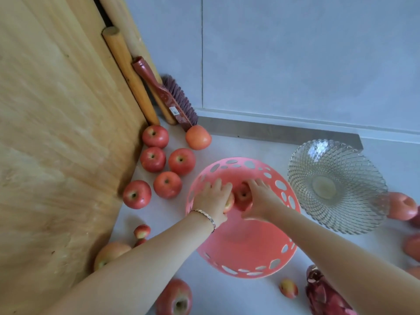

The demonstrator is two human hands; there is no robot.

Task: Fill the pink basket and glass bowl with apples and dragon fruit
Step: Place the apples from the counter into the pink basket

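Observation:
The pink basket [236,253] with oval holes sits in the middle of the white surface. Both my hands reach into it. My left hand [212,201] covers a yellowish-red apple [229,204]. My right hand [261,201] grips a red apple [242,196] beside it. The patterned glass bowl [336,185] stands empty to the right. Several red apples [167,184] lie loose to the left of the basket. A dark red dragon fruit [322,294] lies at the lower right.
A wooden board [56,133] leans at the left, with wooden rolling pins [129,71] and a red brush [172,101] behind it. More apples lie at the bottom [175,298], by my left forearm [142,231], and at the right edge [401,205]. A grey wall rises behind.

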